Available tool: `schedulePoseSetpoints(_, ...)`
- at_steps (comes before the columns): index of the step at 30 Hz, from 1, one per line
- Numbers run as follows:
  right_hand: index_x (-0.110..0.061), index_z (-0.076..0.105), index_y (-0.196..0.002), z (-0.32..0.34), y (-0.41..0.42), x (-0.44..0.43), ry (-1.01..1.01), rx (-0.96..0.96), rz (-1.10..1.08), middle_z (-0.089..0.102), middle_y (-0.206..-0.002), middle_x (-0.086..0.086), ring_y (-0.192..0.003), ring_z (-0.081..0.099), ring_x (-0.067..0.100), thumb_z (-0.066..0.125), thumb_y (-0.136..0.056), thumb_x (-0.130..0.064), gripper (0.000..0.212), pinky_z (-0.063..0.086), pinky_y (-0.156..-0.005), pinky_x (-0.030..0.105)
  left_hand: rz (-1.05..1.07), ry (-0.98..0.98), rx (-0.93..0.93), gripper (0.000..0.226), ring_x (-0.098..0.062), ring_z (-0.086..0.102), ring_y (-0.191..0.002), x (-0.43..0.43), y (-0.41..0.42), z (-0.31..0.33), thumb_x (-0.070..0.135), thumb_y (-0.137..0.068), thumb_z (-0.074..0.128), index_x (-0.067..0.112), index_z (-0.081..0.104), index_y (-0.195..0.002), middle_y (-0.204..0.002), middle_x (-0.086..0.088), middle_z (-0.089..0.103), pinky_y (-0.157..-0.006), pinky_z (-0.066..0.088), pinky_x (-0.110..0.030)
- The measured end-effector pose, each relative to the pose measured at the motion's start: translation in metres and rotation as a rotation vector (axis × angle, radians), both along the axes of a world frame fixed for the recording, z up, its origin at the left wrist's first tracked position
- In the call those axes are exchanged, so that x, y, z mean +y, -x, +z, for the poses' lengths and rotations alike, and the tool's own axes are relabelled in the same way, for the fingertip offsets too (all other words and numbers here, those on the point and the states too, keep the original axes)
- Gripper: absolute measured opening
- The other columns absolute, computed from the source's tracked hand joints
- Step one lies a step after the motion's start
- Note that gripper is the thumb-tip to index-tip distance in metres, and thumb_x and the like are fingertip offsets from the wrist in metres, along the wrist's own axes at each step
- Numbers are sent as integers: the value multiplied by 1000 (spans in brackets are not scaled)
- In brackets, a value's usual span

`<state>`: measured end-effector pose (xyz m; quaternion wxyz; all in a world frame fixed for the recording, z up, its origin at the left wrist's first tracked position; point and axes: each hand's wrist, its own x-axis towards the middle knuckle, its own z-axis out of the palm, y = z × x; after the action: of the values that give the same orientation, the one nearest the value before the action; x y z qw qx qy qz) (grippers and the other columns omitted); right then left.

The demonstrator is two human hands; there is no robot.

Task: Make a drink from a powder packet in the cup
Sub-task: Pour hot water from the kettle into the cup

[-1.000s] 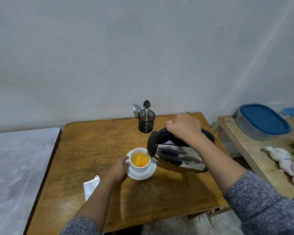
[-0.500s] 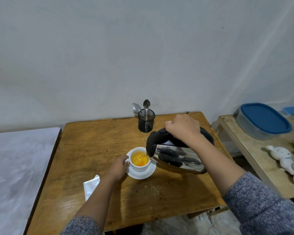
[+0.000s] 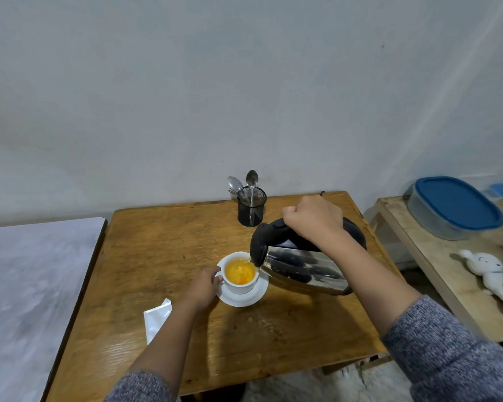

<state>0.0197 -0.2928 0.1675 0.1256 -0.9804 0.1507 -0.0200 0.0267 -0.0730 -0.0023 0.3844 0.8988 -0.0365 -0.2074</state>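
A white cup holding orange liquid stands on a white saucer in the middle of the wooden table. My left hand grips the cup's handle on its left side. My right hand is closed around the black handle of a steel kettle, which is tipped to the left with its spout over the cup's right rim. A white powder packet lies on the table just left of my left forearm.
A black mesh holder with spoons stands at the table's back edge, behind the cup. A second table on the right carries a blue-lidded container and soft toys. A pale surface adjoins the table on the left.
The kettle stays tipped over the cup with hardly any shift. The orange liquid in the cup swirls and stands slightly higher. Both hands keep their grip.
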Motion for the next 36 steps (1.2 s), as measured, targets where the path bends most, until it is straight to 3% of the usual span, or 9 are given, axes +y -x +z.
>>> schedulePoseSetpoints(11,-13,43,-51,-3,2,-7,-3,-18,18,43,-53,0,-48,39,17,42,-83,-32,37,30,-49,25,-10,-30,7,37,-28,50,-122,1,1,3,16,-95,45,11,49,-131,-136,-12,53,-100,41,-38)
schedulePoseSetpoints(14,-10,48,-53,-6,2,-15,-57,-40,-8,50,-56,3,-49,43,19,41,-83,-31,37,33,-51,26,-12,-34,4,37,-27,50,-121,1,1,3,17,-94,45,11,50,-130,-135,-11,54,-101,41,-39)
schedulePoseSetpoints(17,-9,52,-54,-10,4,-29,-176,-82,-76,56,-57,5,-50,47,22,41,-81,-32,37,35,-52,28,8,-18,-1,35,-27,51,-120,0,1,3,16,-94,46,11,52,-128,-133,-11,55,-100,42,-39)
schedulePoseSetpoints(20,-9,48,-53,-11,10,-50,-332,-140,-218,49,-54,4,-51,45,23,42,-82,-34,38,31,-50,28,32,8,-15,32,-26,54,-114,1,3,0,15,-93,47,11,56,-123,-128,-11,59,-96,43,-37)
schedulePoseSetpoints(25,-8,56,-58,-17,19,-84,-689,-307,-526,58,-56,9,-58,57,31,43,-83,-38,41,47,-62,38,117,86,6,29,-25,57,-107,0,6,-8,18,-91,47,14,59,-118,-121,-11,62,-90,46,-38)
schedulePoseSetpoints(29,-13,57,-64,-25,32,-101,-1001,-457,-686,55,-54,4,-46,49,17,44,-87,-33,33,40,-48,31,182,97,-2,31,-28,55,-111,-5,8,-11,17,-92,46,13,56,-121,-125,-12,60,-90,45,-39)
schedulePoseSetpoints(36,-17,52,-57,-33,34,-115,-1004,-714,-809,53,-54,-2,-48,48,12,43,-91,-30,37,38,-51,28,250,145,-51,28,-26,54,-104,-15,15,-12,11,-93,45,10,57,-118,-119,-13,60,-85,42,-36)
